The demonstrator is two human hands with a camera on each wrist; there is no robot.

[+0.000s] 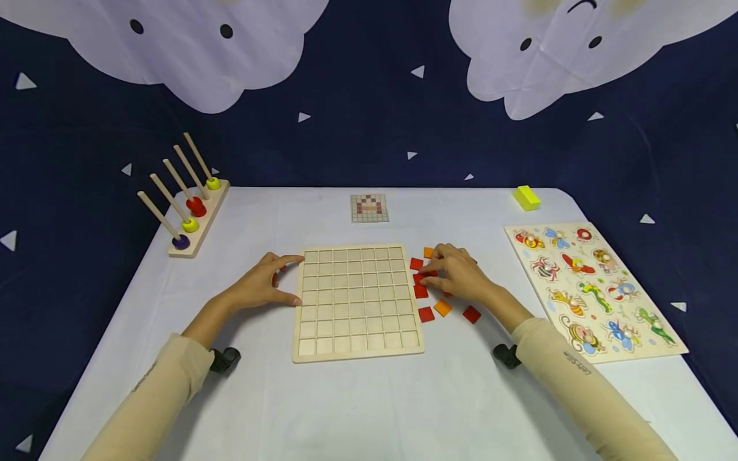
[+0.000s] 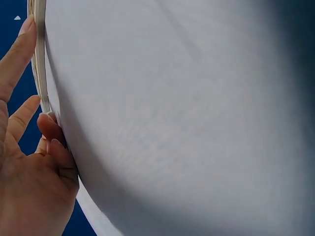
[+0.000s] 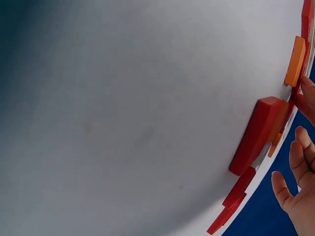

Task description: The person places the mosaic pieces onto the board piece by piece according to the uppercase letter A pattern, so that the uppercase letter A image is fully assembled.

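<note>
Pale wooden square grid board (image 1: 359,302) flat mid-table on white cloth (image 1: 357,410). Left hand (image 1: 259,282) at its left edge: thumb and index finger spread wide, tips against the rim, other fingers bent. Small red object (image 1: 275,280) partly hidden by that hand; shape unclear. Along the board's right side, loose flat red square tiles (image 1: 425,314) and orange square tiles (image 1: 442,307). Right hand (image 1: 459,272) low over them, thumb and index slightly apart at a red one; cannot tell whether it is gripped. Beyond the board, small square pattern card (image 1: 369,208). Far left, wooden peg stand with coloured beads (image 1: 207,212). Right, wooden insect-picture puzzle (image 1: 640,349); behind it, bright yellow rectangular block (image 1: 526,198). Navy cloud-print backdrop (image 1: 369,96).
</note>
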